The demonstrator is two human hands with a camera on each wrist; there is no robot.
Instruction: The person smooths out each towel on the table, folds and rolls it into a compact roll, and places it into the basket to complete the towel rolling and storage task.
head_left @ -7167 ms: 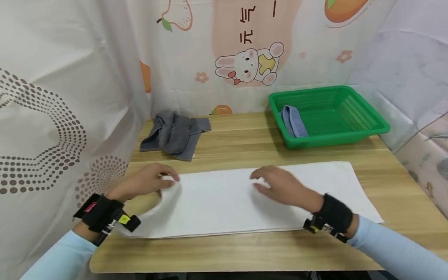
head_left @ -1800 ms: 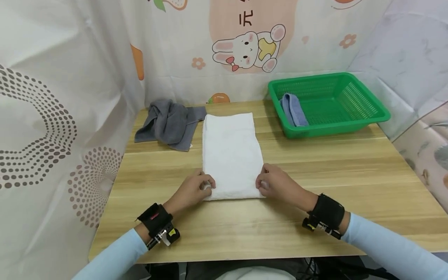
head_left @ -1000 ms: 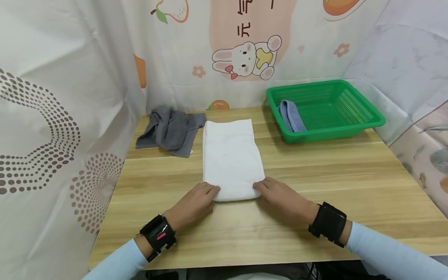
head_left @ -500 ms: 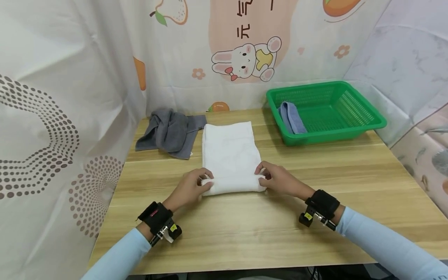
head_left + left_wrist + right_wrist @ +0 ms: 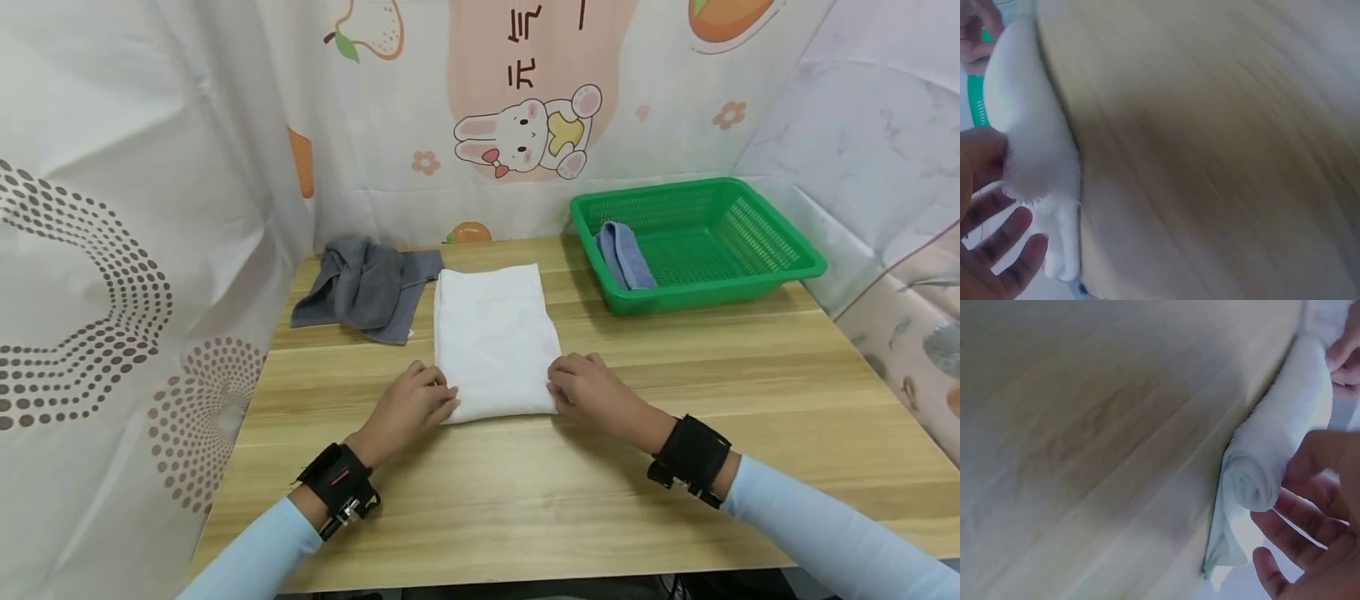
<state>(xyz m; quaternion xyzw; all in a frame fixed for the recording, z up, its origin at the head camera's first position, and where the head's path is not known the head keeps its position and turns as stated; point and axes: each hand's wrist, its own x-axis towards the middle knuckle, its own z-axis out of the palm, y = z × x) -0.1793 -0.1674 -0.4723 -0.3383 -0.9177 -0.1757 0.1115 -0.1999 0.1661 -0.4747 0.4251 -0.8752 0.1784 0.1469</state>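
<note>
A folded white towel (image 5: 495,333) lies lengthwise on the wooden table, its near end turned into a roll. My left hand (image 5: 408,408) holds the near left corner. In the left wrist view, a digit of that hand presses on the roll (image 5: 1029,112) while the other fingers spread below it. My right hand (image 5: 600,400) holds the near right corner. The right wrist view shows the spiral end of the roll (image 5: 1252,481) between that hand's thumb and fingers.
A crumpled grey towel (image 5: 367,287) lies at the back left, its corner next to the white towel. The green basket (image 5: 697,296) at the back right holds a folded blue cloth (image 5: 626,254). Patterned curtains (image 5: 375,125) enclose the table (image 5: 675,358).
The white towel, earlier spread wide across the table, was folded into a narrower stack. Its near end has since been rolled away from me. Both hands have shifted slightly along the near edge.
</note>
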